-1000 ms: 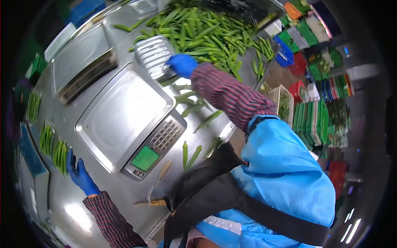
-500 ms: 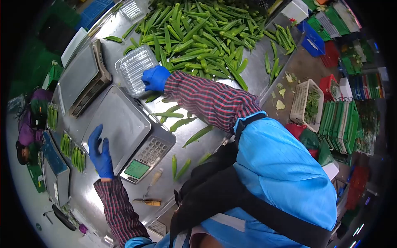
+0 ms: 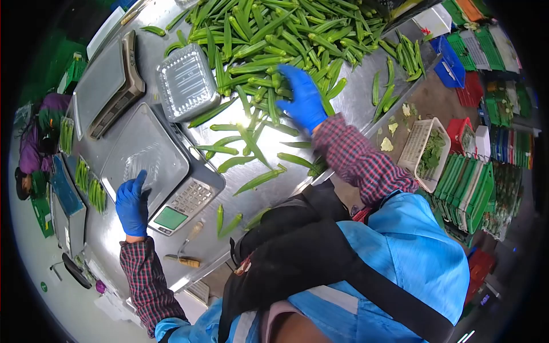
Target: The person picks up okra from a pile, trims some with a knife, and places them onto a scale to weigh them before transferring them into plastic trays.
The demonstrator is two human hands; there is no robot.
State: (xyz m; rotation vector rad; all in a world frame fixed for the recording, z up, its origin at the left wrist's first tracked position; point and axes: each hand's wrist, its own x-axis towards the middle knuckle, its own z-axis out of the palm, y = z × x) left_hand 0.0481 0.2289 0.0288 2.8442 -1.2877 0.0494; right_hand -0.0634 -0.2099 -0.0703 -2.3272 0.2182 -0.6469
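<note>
My right hand (image 3: 304, 98), in a blue glove, is over the near edge of a large pile of green okra (image 3: 269, 34), thumb and fingers apart. Left of it stands a clear plastic tray (image 3: 186, 80), tilted beside the pile. Several loose okra pods (image 3: 231, 148) are scattered between the tray and the table's near edge. My left hand (image 3: 132, 207), also blue-gloved, is open at the lower left corner of the weighing scale's pan (image 3: 148, 151). Pale ribbed glints show on that pan. The scale's keypad and green display (image 3: 170, 218) face me.
A second scale (image 3: 106, 86) stands farther left. Filled okra packs (image 3: 90, 186) lie along the left side, with a person (image 3: 39, 137) beyond them. A wooden-handled knife (image 3: 184, 261) rests near the front edge. On the floor at right is a cream basket (image 3: 424, 154) with greens.
My right hand has let go of the clear tray and moved right to the okra pile. More loose pods now lie below the tray. My left hand remains by the scale.
</note>
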